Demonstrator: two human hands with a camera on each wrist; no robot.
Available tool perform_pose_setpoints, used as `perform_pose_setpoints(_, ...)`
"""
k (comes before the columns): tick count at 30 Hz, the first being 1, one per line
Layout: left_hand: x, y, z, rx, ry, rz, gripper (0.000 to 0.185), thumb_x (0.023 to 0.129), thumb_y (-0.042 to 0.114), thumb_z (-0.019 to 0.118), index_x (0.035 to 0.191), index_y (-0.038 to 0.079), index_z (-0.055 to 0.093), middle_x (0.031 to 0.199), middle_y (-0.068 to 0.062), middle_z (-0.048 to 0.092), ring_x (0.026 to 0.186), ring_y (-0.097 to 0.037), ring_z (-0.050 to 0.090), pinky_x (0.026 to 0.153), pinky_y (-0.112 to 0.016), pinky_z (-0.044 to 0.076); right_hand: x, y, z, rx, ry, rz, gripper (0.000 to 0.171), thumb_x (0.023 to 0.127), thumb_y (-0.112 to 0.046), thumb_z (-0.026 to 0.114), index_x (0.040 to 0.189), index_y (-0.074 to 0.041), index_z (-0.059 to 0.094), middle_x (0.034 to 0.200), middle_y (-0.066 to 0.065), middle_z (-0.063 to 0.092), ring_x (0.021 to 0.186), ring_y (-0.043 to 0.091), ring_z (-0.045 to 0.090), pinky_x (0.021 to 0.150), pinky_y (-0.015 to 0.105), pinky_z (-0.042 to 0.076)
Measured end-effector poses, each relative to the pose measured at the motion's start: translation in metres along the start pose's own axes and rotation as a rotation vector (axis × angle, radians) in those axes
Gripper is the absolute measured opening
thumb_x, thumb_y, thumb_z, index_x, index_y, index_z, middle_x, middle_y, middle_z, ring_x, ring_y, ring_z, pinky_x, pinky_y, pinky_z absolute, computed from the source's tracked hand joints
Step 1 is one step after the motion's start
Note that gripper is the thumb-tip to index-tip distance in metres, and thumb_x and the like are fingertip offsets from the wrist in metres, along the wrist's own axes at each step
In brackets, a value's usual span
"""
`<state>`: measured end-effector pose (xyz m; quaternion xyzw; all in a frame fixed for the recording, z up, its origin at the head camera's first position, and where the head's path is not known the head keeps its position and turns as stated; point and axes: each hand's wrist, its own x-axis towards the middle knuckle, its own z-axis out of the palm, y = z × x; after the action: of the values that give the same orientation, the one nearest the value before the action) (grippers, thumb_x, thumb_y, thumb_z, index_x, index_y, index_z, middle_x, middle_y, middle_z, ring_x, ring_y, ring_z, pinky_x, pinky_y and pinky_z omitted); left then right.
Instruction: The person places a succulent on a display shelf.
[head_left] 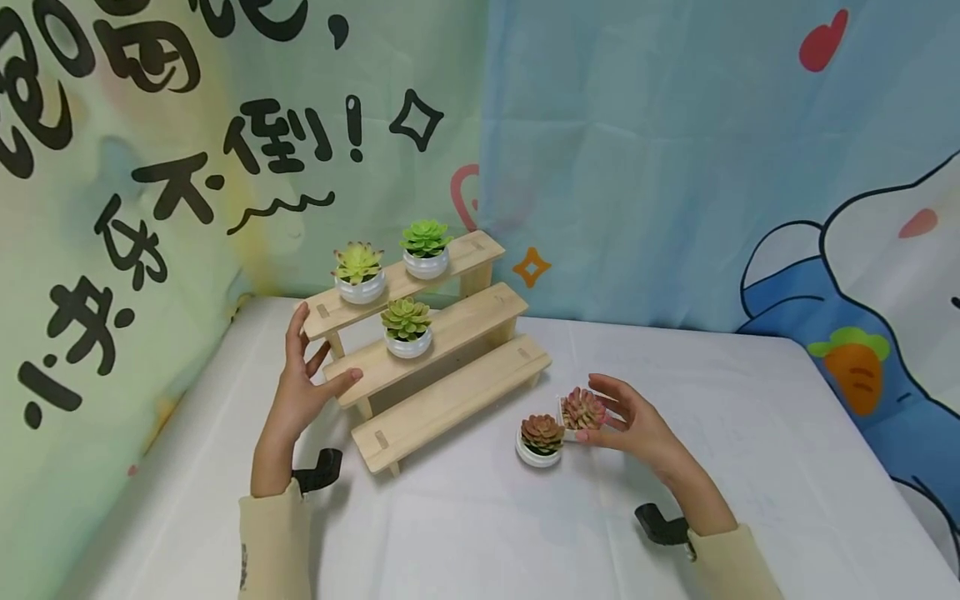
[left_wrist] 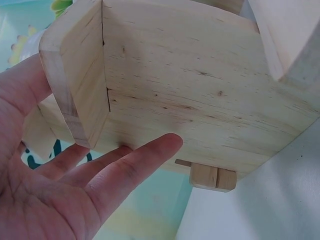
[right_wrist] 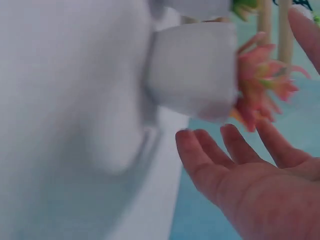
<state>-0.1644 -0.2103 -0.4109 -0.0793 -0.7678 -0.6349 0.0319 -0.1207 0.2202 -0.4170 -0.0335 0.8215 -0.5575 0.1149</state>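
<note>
Cartoon backdrop (head_left: 675, 167); white tablecloth (head_left: 480, 533)

The head camera is looking forward and down over the table (head_left: 480, 533) from a distance. The 2 wrist cameras are sitting very close: the left one facing the wooden stand (left_wrist: 200, 90), the right one facing a pink succulent pot (right_wrist: 200, 70), both things shared with the head view.

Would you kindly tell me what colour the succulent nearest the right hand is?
The succulent is reddish pink with green touches, clearest in the head view.

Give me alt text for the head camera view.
A right hand touches a pink succulent pot on a white table; the left hand rests open against a three-step wooden stand bearing three green succulents.
</note>
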Motion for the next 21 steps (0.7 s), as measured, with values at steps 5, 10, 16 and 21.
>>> perform_pose_setpoints(5, 0.000, -0.001, 0.000, -0.009, -0.006, -0.008, 0.110, 0.087, -0.002, 0.071, 0.157, 0.032, -0.006, 0.162, -0.001, -0.009, 0.145, -0.043, 0.018, 0.109, -0.059, 0.036, 0.003, 0.015, 0.003, -0.004, 0.022, 0.048, 0.085, 0.083, -0.011, 0.079, 0.150, 0.001, 0.029, 0.151, 0.024, 0.032, 0.126, 0.034, 0.046, 0.100, 0.027, 0.049)
perform_pose_setpoints(10, -0.001, -0.001, 0.000, -0.004, -0.005, -0.005, 0.109, 0.087, -0.003, 0.071, 0.157, 0.031, -0.006, 0.162, -0.001, -0.008, 0.145, -0.043, 0.018, 0.109, -0.060, 0.036, 0.005, 0.021, 0.006, -0.014, 0.027, 0.065, 0.084, 0.080, -0.011, 0.082, 0.148, 0.001, 0.034, 0.146, 0.023, 0.039, 0.122, 0.028, 0.050, 0.089, 0.015, 0.048)
perform_pose_setpoints(16, 0.001, -0.001, -0.001, -0.001, 0.000, 0.013, 0.110, 0.086, -0.003, 0.071, 0.157, 0.030, -0.005, 0.162, -0.001, -0.008, 0.146, -0.042, 0.016, 0.109, -0.058, 0.037, 0.007, 0.022, 0.012, -0.066, 0.067, 0.043, 0.076, 0.079, -0.007, 0.082, 0.143, 0.004, 0.040, 0.140, 0.025, 0.046, 0.128, 0.037, 0.046, 0.091, 0.016, 0.049)
perform_pose_setpoints(21, 0.001, -0.001, -0.001, -0.002, 0.000, 0.012, 0.110, 0.086, -0.003, 0.071, 0.157, 0.031, -0.005, 0.162, 0.000, -0.008, 0.145, -0.042, 0.017, 0.108, -0.058, 0.038, 0.008, 0.022, 0.014, -0.068, 0.111, 0.053, 0.074, 0.079, -0.006, 0.082, 0.140, 0.004, 0.043, 0.137, 0.024, 0.049, 0.125, 0.035, 0.048, 0.083, 0.010, 0.047)
